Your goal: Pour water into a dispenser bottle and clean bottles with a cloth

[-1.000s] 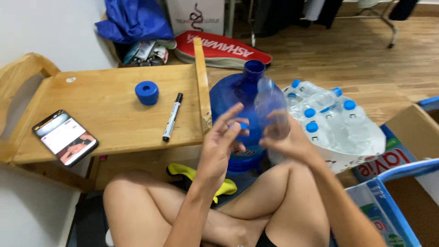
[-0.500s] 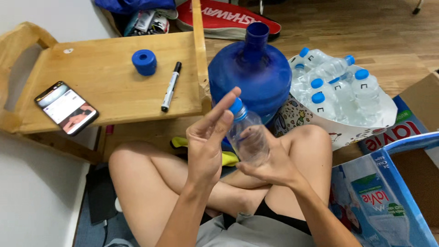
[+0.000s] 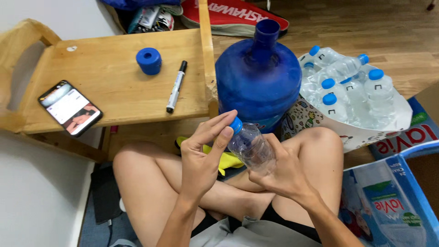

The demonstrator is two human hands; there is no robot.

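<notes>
Clear plastic bottle (image 3: 252, 148) has come down from beside the big blue jug (image 3: 257, 82) to above my lap. My right hand (image 3: 279, 176) wraps its base; my left hand (image 3: 201, 158) now pinches the blue cap (image 3: 236, 125) at ten o'clock, ready for twisting.

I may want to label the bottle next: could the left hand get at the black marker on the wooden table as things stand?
Probably yes. The marker lies in the open on the wooden table, nothing over it, but the left hand is pinching the blue cap of the small bottle and would have to let go.
</notes>
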